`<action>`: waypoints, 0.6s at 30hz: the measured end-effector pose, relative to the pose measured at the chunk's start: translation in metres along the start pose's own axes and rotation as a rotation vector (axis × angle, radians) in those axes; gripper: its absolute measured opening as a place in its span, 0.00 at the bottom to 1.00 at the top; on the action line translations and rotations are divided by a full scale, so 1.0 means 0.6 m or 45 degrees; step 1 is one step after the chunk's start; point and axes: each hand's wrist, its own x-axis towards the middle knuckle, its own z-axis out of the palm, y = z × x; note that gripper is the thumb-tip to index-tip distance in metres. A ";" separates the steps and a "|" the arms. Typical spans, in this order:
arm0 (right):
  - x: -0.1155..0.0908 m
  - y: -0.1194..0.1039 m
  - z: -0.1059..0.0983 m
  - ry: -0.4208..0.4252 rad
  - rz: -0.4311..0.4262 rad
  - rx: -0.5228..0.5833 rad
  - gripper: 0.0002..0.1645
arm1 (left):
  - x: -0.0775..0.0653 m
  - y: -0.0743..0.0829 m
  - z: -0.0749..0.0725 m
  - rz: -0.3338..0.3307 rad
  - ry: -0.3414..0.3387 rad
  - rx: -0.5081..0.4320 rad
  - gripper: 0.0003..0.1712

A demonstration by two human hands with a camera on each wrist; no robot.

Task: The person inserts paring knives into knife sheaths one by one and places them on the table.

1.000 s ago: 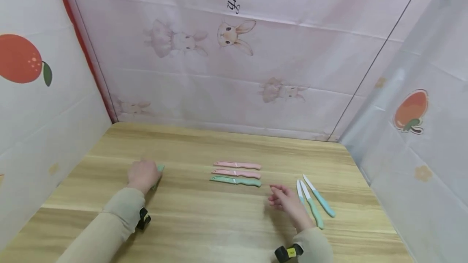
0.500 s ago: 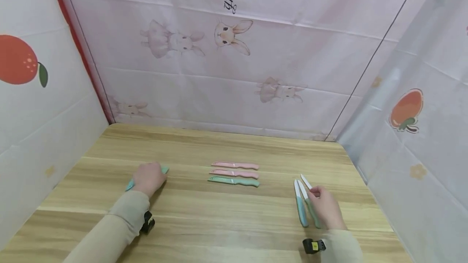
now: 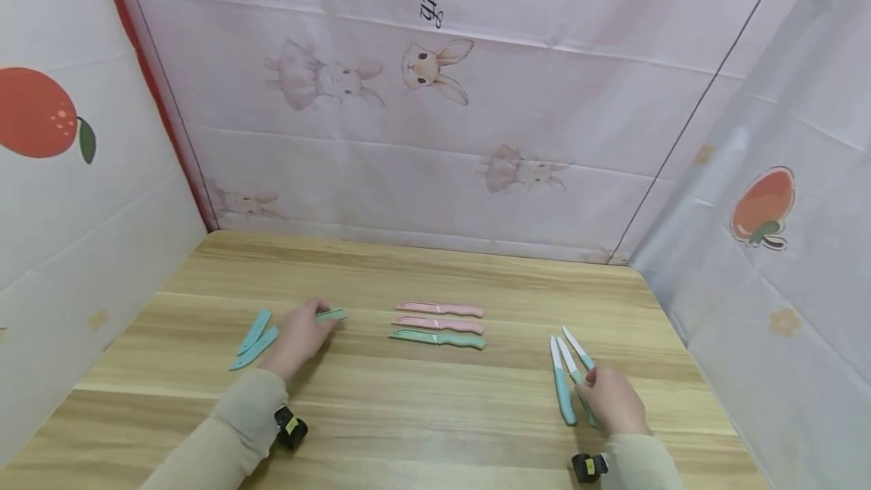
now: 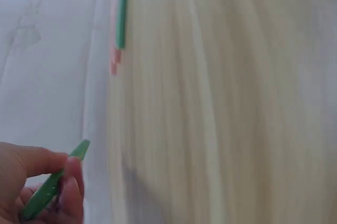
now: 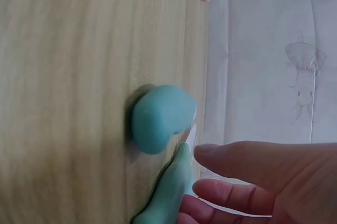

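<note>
My left hand pinches a green knife sheath between thumb and fingers, lifted in front of the wall in the left wrist view. Behind it, two blue sheaths lie side by side on the table. At the right, my right hand hovers at the handles of several bare knives with white blades. A green-handled knife lies right at its fingers, while thumb and forefinger stand apart. Left of that lies a blue-handled knife; another blue-handled knife is partly covered by the hand.
Mid-table, two pink sheathed knives and a green sheathed knife lie in parallel, handles to the right. The wooden table is bounded by printed cloth walls at the back and both sides.
My left hand has moved right with the green sheath, uncovering the blue sheaths. The right hand went right to the bare knives, then shifted slightly down.
</note>
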 end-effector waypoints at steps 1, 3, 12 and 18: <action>-0.001 0.000 0.000 -0.003 -0.007 -0.004 0.15 | -0.002 0.003 0.004 -0.006 0.001 -0.075 0.16; -0.001 -0.001 0.000 -0.014 -0.015 -0.003 0.17 | -0.007 0.011 0.010 -0.027 0.004 -0.232 0.16; 0.004 -0.001 0.008 -0.039 -0.011 0.002 0.18 | -0.020 0.039 0.027 -0.149 0.076 -0.752 0.18; 0.007 0.002 0.013 -0.049 -0.017 0.008 0.18 | -0.037 0.062 0.043 -0.276 -0.028 -1.053 0.19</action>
